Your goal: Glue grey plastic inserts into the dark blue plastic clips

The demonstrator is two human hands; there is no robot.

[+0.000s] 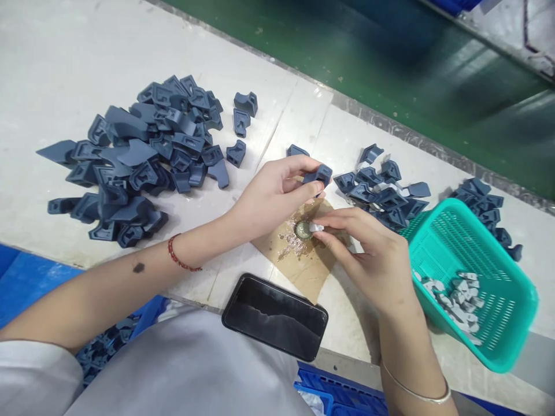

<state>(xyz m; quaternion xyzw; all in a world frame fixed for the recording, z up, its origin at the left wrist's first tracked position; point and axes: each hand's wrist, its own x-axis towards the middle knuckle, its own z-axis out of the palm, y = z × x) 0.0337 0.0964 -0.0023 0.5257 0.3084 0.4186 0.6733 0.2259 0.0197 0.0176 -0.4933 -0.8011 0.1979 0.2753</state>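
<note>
My left hand (pixel 277 193) is closed round a dark blue plastic part (pixel 323 174), held above the table near the middle. Just below and to the right, my right hand (pixel 364 242) pinches a small white piece (pixel 316 227) between thumb and fingers. That white piece is at the edge of a small round dish (pixel 303 230) with greenish contents. Under the dish lies a brown paper sheet (pixel 314 280) with shiny wet-looking spots around it.
A big pile of blue parts (pixel 160 144) lies at left, smaller piles (pixel 385 193) at right. A green basket (pixel 511 312) holding white pieces stands at right. A black phone (pixel 275 318) rests at the table's front edge. Blue crates are below.
</note>
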